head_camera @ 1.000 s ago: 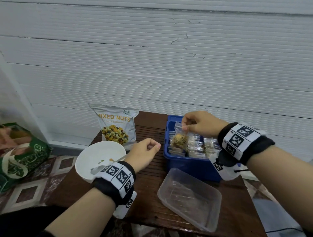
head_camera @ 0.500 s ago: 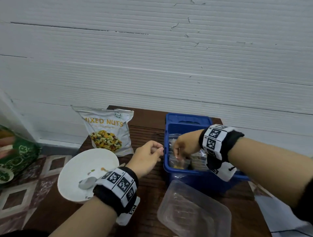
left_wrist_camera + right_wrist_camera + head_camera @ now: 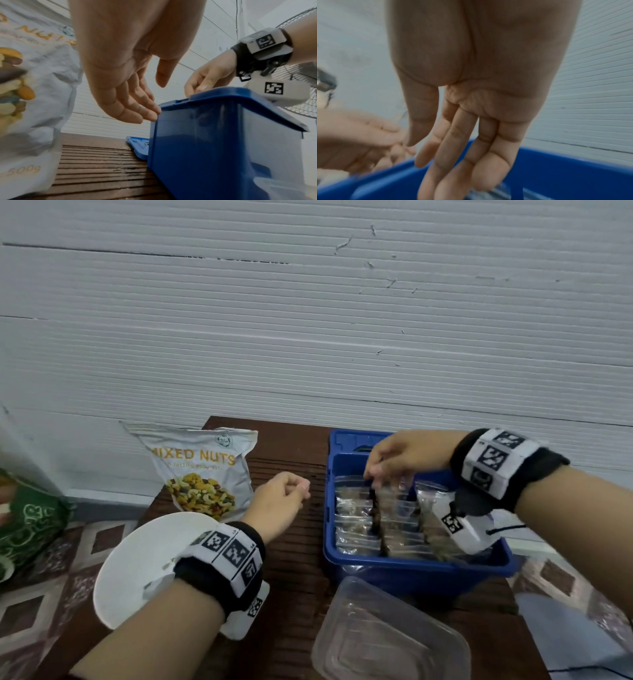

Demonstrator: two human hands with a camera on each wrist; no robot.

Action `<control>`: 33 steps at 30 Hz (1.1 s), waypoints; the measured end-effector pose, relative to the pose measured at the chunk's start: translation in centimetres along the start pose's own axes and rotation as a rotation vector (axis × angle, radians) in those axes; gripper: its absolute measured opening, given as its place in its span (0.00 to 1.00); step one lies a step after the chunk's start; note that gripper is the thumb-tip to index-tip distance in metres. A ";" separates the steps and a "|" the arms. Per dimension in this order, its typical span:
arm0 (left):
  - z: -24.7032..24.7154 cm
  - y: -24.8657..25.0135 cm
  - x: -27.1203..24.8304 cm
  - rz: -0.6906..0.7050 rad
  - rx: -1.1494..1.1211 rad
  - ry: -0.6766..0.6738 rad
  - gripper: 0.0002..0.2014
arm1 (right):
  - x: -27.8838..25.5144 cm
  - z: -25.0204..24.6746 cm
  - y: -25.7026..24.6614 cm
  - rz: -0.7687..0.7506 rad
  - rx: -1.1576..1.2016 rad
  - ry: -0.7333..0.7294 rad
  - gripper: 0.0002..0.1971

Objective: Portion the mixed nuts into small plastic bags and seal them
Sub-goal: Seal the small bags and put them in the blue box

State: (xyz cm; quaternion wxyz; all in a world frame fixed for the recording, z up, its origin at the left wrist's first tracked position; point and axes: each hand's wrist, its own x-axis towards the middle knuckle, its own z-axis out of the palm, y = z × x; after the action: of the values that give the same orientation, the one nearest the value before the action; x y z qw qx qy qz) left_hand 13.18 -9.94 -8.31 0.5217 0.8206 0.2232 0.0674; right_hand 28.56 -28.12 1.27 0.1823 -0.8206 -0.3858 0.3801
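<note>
Bowl (image 3: 137, 556): white, at the table's left front corner, its rim past the table edge. Only a few bits show inside, and the left forearm hangs over it. Risk: a low sweep of that arm could tip it to the floor.

Nut bag (image 3: 198, 470): stands upright behind the bowl, well left of the bin. I cannot tell if its top is open. Risk: it is tall and soft, so a knock from the left hand could fell it, and if open it would spill.

Left hand (image 3: 279, 501): hovers between nut bag and bin, fingers loosely curled, holding nothing. In the left wrist view the fingertips (image 3: 150, 115) sit just beside the bin's rim. Risk: idle and close, it could jolt the bin as it moves off.

Bin (image 3: 411, 568): blue, on the table's right half, with rows of filled small bags (image 3: 356, 501) standing in it. Risk: the rows are packed tight, so pushing another in could pop a weak seal or topple neighbours.

Right hand (image 3: 407, 457): over the bin's back left, fingers straight and pointing down at the bag tops, gripping nothing I can see. Risk: a pouch let go crooked may slump across the row.

Tray (image 3: 387, 642): clear plastic, in front of the bin, partly over the table's front edge. Risk: light enough to slide off under a brushing wrist.
</note>
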 end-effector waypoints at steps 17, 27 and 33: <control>2.8 4.6 16.3 -0.345 -0.051 -0.175 0.29 | 3.1 -9.3 16.1 0.382 0.441 0.446 0.13; 5.7 3.1 19.8 -0.435 -0.011 -0.276 0.32 | 8.1 -6.6 20.7 0.491 0.518 0.309 0.21; 5.9 3.1 20.1 -0.413 0.002 -0.264 0.31 | 8.2 -6.4 20.6 0.442 0.551 0.347 0.20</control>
State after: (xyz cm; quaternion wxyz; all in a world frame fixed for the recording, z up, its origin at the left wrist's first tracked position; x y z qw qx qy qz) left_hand 34.04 -7.18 -10.62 0.5484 0.7596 0.3164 -0.1488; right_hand 47.02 -34.89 -10.81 0.3722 -0.8562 -0.0468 0.3553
